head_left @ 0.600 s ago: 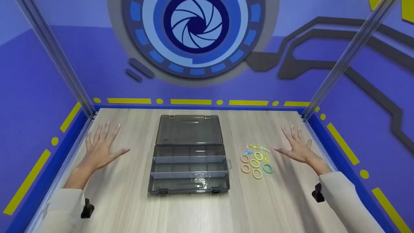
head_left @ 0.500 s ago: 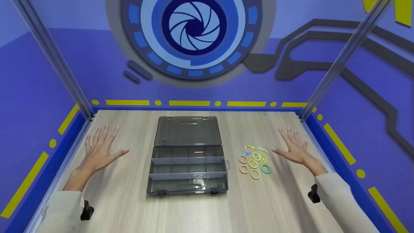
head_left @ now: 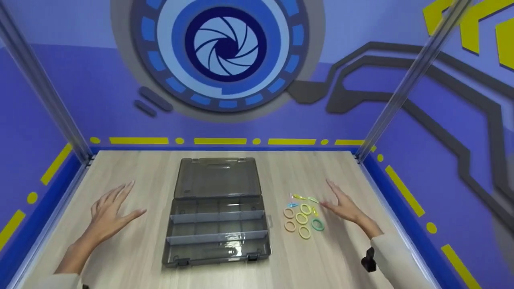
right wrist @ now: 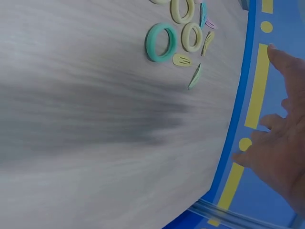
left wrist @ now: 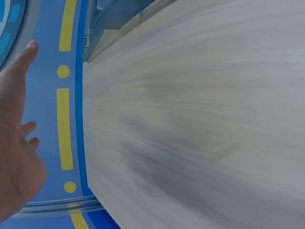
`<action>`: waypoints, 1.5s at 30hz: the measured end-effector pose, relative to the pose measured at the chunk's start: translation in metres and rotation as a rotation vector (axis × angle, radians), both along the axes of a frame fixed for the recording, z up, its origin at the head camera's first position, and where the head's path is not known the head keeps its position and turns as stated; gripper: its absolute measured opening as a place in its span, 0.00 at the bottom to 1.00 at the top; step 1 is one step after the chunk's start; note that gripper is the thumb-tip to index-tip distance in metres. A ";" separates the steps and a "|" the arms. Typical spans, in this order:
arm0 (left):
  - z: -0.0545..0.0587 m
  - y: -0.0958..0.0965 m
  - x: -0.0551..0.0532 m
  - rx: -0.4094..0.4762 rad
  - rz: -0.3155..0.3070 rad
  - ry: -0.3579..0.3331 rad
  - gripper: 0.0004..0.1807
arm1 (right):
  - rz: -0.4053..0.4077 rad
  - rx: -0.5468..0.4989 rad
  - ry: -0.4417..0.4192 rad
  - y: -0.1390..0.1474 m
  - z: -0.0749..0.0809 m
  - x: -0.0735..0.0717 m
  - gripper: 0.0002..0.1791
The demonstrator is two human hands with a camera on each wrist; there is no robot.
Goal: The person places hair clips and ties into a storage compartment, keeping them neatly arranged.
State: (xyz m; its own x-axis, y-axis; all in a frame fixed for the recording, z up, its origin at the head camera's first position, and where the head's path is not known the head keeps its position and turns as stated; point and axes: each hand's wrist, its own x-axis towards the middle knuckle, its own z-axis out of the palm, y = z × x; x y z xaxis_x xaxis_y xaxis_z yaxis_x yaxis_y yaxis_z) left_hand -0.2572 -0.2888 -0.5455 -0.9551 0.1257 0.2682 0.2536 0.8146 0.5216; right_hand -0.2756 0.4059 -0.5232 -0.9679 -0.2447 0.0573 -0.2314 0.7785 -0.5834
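A booth (head_left: 32, 132) on my feed: printed blue wall (head_left: 225, 92) at top, metal corner posts (head_left: 411, 80), wood-grain counter (head_left: 289, 172) below.

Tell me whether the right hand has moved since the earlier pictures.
Yes: the head view shows the bare right hand shifted leftward, nearer the teal-green ring.

We are looking onto a pale, wood-grained tabletop (head_left: 321, 170) that a far wall (head_left: 80, 132), a left wall (head_left: 20, 112) and a right wall (head_left: 425, 172), all blue-purple, are enclosing. A large round emblem (head_left: 225, 47) with a shutter-like centre is covering the middle of the far wall. Low along the walls we are seeing yellow dashes (head_left: 220, 141) and dots (head_left: 179, 141), above a darker blue strip (head_left: 225, 148). Metal posts (head_left: 410, 80) are rising at both far corners, and grey bands (head_left: 431, 127) are crossing onto the right wall.
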 end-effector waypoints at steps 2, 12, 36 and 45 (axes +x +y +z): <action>-0.001 -0.001 0.005 0.046 -0.002 -0.040 0.52 | 0.007 -0.030 0.028 -0.002 -0.007 0.002 0.44; -0.015 0.022 0.016 0.197 -0.108 -0.189 0.46 | -0.006 -0.119 0.019 0.008 -0.023 0.017 0.33; -0.054 0.062 0.020 0.462 -0.253 -0.447 0.39 | -0.091 -0.168 -0.100 0.014 -0.039 0.028 0.24; -0.062 0.056 0.029 0.549 -0.266 -0.511 0.37 | -0.062 -0.302 -0.231 0.008 -0.052 0.029 0.26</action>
State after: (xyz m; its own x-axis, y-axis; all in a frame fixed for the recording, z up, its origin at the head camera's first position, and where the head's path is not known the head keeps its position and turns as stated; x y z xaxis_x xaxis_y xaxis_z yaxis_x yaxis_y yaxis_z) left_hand -0.2279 -0.2325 -0.6073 -0.9331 0.3441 -0.1049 0.0251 0.3531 0.9352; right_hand -0.2463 0.4135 -0.5756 -0.9761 -0.1910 -0.1033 -0.0251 0.5716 -0.8201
